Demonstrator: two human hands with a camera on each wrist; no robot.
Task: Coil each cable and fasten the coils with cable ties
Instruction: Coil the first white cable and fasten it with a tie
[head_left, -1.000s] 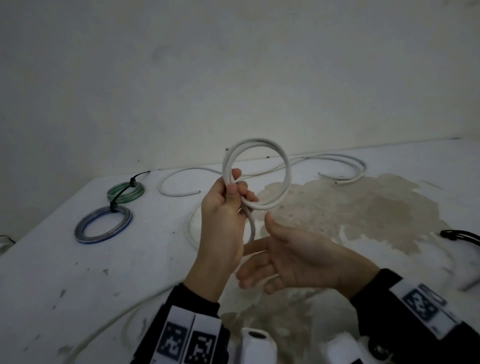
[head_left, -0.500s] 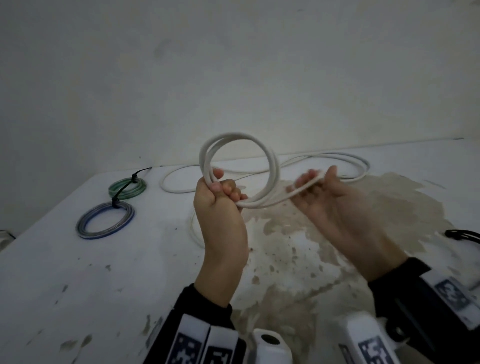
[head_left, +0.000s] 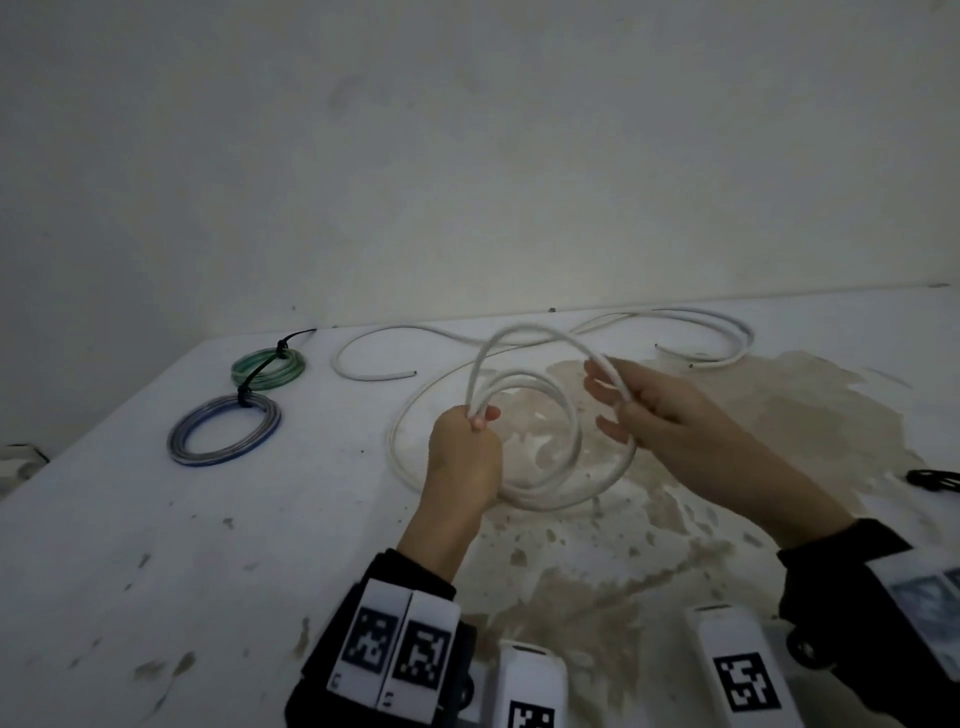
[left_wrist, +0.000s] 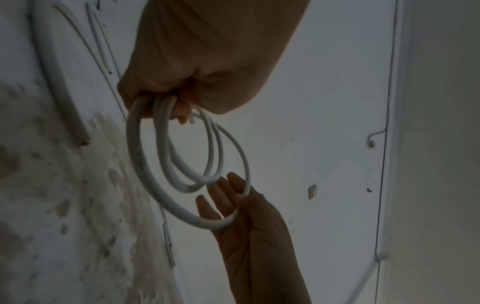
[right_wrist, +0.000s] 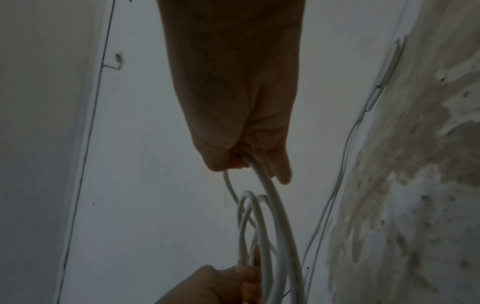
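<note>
My left hand (head_left: 480, 418) grips a white cable coil (head_left: 563, 415) of a few turns at its near-left side, just above the table. My right hand (head_left: 608, 382) pinches the same white cable's outer strand (head_left: 524, 332) between thumb and fingers, at the coil's far right. That strand arches from my left fist as a wider loop. In the left wrist view the fist (left_wrist: 182, 92) clamps the coil (left_wrist: 166, 164), and the right hand's fingers (left_wrist: 228, 193) lie against the big loop. In the right wrist view the cable (right_wrist: 270, 201) leaves my right hand (right_wrist: 244, 162) toward the left hand (right_wrist: 221, 286).
A green coil (head_left: 267, 366) and a blue coil (head_left: 223, 428), each bound with a black tie, lie at the back left. Loose white cables (head_left: 727, 332) trail along the back of the stained white table (head_left: 156, 545). Black ties (head_left: 932, 478) lie at the right edge.
My right hand swept from under the coil out to the right, then drew a new, wider turn of cable. My left hand lowered the coil toward the table and tilted it flatter.
</note>
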